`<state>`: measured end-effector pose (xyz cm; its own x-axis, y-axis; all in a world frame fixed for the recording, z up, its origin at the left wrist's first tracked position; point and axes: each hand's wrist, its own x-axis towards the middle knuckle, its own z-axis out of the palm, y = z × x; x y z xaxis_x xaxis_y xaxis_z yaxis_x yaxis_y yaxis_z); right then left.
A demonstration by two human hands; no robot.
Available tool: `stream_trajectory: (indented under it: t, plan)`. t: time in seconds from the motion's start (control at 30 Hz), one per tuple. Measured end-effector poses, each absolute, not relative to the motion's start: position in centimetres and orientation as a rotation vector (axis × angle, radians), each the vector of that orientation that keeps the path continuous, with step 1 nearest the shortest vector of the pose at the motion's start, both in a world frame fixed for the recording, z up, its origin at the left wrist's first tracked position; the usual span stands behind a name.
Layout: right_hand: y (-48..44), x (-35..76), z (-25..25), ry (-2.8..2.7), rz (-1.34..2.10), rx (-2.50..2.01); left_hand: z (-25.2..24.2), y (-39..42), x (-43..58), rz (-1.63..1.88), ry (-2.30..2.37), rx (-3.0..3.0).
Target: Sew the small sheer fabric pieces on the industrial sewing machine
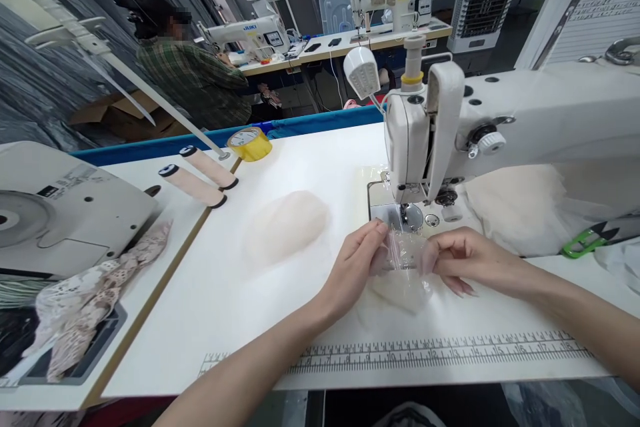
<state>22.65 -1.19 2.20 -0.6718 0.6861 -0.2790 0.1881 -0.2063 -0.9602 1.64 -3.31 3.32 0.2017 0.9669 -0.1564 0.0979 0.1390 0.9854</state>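
Note:
Just in front of the needle plate (413, 217) of the white sewing machine (525, 120), a thin see-through piece of fabric (400, 253) is stretched between my two hands. My left hand (355, 263) pinches its left edge, thumb against fingers. At its right edge my right hand (467, 257) pinches it too, with the lower fingers curled loosely. Part of the sheer fabric hangs toward me over the white tabletop. The presser foot (404, 213) is close beyond my fingertips; whether the fabric lies under it I cannot tell.
A pale sheer piece (295, 223) lies left of my hands. Green thread snips (585, 243) and bunched pale fabric (517, 200) are at right. Further left are yellow tape (250, 143), two thread cones (195, 185) and lace (100, 300). A co-worker (190, 73) sits at another machine.

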Motion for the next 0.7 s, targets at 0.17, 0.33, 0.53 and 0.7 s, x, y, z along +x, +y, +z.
stream_trajectory:
  t: [0.17,0.33,0.53,0.7]
  plan:
    - [-1.11,22.52,2.11,-1.688,1.869,-1.023,3.41,-3.29,1.67,0.796,1.107,1.393]
    - [-0.92,22.58,1.95,-1.745,1.698,-1.063,2.93,-3.08,1.87,0.75,1.162,1.43]
    - [-0.46,22.89,1.51,-1.753,1.598,-1.308,2.71,-2.82,1.87,0.758,1.129,1.318]
    - [-0.29,22.96,1.56,-1.634,1.647,-1.291,2.96,-2.7,1.98,0.748,1.149,1.283]
